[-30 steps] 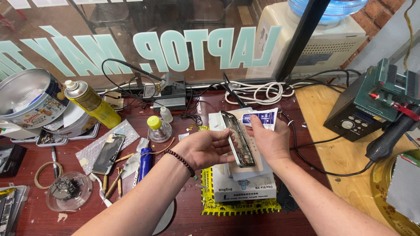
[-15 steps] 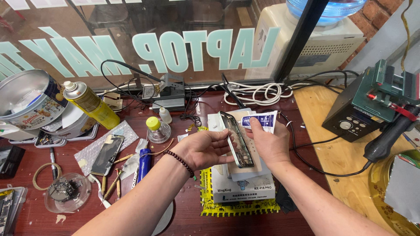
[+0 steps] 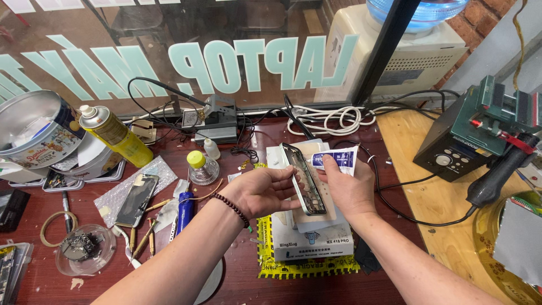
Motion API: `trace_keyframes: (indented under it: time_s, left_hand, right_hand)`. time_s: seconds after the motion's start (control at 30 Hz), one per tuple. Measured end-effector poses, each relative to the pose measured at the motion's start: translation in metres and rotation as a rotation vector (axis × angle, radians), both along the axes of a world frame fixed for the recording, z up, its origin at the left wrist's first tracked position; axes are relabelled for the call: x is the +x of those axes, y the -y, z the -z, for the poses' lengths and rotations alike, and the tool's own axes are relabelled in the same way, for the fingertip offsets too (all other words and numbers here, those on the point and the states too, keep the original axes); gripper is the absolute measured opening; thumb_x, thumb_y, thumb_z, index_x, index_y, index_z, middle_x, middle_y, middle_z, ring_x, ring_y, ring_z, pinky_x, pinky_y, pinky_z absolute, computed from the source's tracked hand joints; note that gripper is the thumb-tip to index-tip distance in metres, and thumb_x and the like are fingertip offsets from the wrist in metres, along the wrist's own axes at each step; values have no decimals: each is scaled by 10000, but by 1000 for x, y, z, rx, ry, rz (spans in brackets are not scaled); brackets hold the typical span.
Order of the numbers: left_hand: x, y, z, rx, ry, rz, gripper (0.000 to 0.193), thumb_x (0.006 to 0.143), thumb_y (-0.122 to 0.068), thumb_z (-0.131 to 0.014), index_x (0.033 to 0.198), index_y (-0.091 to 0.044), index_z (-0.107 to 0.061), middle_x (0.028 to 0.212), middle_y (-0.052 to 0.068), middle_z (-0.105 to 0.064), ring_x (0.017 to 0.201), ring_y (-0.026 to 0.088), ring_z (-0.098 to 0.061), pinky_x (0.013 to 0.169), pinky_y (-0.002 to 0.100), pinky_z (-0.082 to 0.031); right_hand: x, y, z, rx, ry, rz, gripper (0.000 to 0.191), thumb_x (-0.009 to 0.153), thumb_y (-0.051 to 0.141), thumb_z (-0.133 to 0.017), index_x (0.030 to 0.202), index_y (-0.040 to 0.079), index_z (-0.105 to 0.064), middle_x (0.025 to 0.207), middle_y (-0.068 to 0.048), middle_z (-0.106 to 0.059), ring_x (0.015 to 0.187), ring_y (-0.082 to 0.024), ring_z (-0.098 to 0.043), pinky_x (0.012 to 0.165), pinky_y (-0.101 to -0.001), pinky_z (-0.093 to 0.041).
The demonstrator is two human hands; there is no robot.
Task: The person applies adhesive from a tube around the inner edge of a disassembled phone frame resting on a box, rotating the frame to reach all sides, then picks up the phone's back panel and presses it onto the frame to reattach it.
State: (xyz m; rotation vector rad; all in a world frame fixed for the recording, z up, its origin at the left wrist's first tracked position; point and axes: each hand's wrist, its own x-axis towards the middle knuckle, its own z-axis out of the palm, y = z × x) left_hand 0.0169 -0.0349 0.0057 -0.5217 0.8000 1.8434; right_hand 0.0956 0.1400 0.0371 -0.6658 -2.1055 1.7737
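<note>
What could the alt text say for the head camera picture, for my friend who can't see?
Two hands hold a bare phone frame on edge above a cluttered red workbench: the left hand grips its side, while the right hand also pinches a small white-and-blue tube.

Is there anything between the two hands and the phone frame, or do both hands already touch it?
Nothing visible stands between them. The left hand grips the phone frame along one long edge, and the right hand touches its other edge while also holding a white tube. The frame is held tilted above a white box.
</note>
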Motion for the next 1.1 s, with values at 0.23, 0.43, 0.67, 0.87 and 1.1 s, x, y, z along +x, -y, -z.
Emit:
trace_keyframes:
  time_s: [0.23,0.43,0.67,0.87,1.1]
  left_hand:
    - [0,0,1,-15,-12,12,145,988,-171,-624,1061,-53,-663,1039,71,-667,1057,242,-638,996,559,-522]
    - [2,0,-2,-33,-7,1,138,987,-164,-628,1052,-49,-669,1044,76,-683,1057,240,-643,1006,555,-515]
    - [6,2,-8,-33,-13,-16,153,993,-165,-604,1075,-46,-653,1041,75,-668,1043,226,-637,1003,541,-527]
    - [7,1,-11,-47,-2,-28,145,999,-147,-596,1093,-46,-642,1053,81,-668,1042,230,-642,995,531,-527]
    - [7,0,-11,-50,-18,-10,125,1002,-151,-600,1057,-48,-645,1017,84,-658,1017,247,-635,979,528,-521]
  right_hand:
    - [8,-1,2,-44,-25,-26,230,948,143,-646,1011,-57,-740,941,-135,-797,827,-198,-796,721,-298,-669]
    - [10,0,4,-44,-55,-17,223,943,134,-653,1011,-59,-741,946,-130,-792,828,-198,-789,720,-302,-667]
    - [18,2,-2,-12,14,-10,245,951,155,-641,1023,-51,-751,947,-130,-801,834,-187,-792,730,-290,-663]
    - [22,3,-6,4,26,1,251,951,159,-638,1035,-51,-747,944,-130,-801,828,-192,-798,730,-291,-667]
    - [29,1,-2,-9,-12,9,238,941,149,-650,1020,-53,-750,944,-129,-802,823,-186,-790,715,-297,-672]
